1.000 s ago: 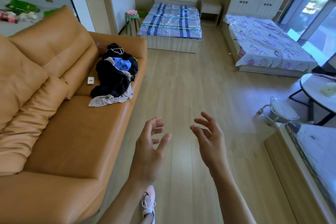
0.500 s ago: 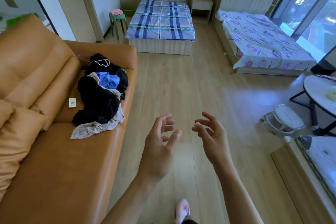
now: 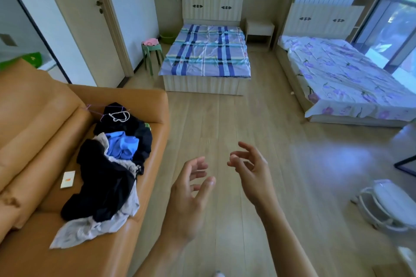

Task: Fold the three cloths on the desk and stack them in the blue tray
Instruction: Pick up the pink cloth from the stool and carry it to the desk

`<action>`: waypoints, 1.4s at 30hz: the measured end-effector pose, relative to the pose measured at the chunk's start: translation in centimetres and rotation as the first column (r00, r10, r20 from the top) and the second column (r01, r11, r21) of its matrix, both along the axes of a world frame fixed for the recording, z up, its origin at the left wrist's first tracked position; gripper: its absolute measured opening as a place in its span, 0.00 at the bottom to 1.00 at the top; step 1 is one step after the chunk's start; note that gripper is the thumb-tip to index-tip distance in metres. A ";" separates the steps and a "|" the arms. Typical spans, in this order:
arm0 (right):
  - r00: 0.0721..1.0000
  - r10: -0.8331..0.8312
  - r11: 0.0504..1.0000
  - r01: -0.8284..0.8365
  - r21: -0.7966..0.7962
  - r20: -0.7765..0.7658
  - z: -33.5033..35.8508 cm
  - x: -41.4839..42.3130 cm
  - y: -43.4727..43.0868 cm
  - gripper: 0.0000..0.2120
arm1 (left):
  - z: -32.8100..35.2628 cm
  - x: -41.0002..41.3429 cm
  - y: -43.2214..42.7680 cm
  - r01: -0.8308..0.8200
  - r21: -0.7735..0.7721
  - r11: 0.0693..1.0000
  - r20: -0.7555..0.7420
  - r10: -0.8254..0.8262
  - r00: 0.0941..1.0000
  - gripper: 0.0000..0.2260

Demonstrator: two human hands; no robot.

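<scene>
Now I look left of my hands: a soft, crumpled pile of clothes (image 3: 110,168), black, blue and grey, lies on the smooth orange sofa (image 3: 45,141). My left hand (image 3: 189,195) and right hand (image 3: 252,171) hang over the shiny wood floor (image 3: 225,123), apart, fingers loose, holding nothing. I see no desk, cloths or blue tray yet, so I think I should find them first, before grabbing.

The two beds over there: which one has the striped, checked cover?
The bed against the far wall, beside the green stool. Its cover has blue stripes crossing in a plaid; the other bed, by the window on the right, has purple flowers.
</scene>
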State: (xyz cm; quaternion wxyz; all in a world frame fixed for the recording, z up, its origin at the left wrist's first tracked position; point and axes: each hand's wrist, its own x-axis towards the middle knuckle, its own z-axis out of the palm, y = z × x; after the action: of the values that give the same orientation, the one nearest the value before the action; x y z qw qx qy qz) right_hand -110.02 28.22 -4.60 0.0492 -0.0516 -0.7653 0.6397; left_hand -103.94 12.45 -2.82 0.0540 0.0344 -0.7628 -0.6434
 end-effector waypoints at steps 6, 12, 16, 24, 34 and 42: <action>0.998 0.055 0.998 -0.055 -0.022 0.025 0.7 -10.9 0.2 0.15 | 0.5 -10.9 0.9 -0.034 0.043 0.999 0.034 0.032 0.999 0.16; 0.997 0.032 0.999 -0.032 0.007 0.073 -1.0 -23.3 0.0 0.15 | -0.6 -25.3 1.3 -0.002 0.093 0.996 0.061 -0.004 0.998 0.15; 0.998 -0.006 0.998 0.002 0.068 0.063 -0.8 -33.5 -0.3 0.16 | -0.7 -36.3 0.6 0.052 0.110 0.993 0.034 -0.056 0.998 0.11; 0.998 -0.061 0.997 0.060 0.046 0.033 0.7 -52.0 -2.8 0.17 | 1.6 -54.6 -2.9 0.089 0.110 0.990 0.022 -0.092 0.995 0.16; 0.996 -0.014 1.000 0.016 -0.023 0.088 -2.6 -74.3 -4.0 0.15 | -0.9 -75.4 -3.4 0.020 0.088 0.996 0.075 -0.026 0.997 0.15; 0.977 0.175 0.984 -0.168 -0.066 0.119 -1.4 -95.8 -6.4 0.13 | 0.0 -92.7 -5.3 -0.192 0.092 0.977 0.056 0.188 0.981 0.13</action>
State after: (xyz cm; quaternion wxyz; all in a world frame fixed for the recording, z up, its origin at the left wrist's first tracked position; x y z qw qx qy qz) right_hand -205.86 21.83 -5.98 -0.0554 -0.0266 -0.7505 0.6580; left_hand -196.65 7.18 -2.84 0.0955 0.1249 -0.7249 -0.6706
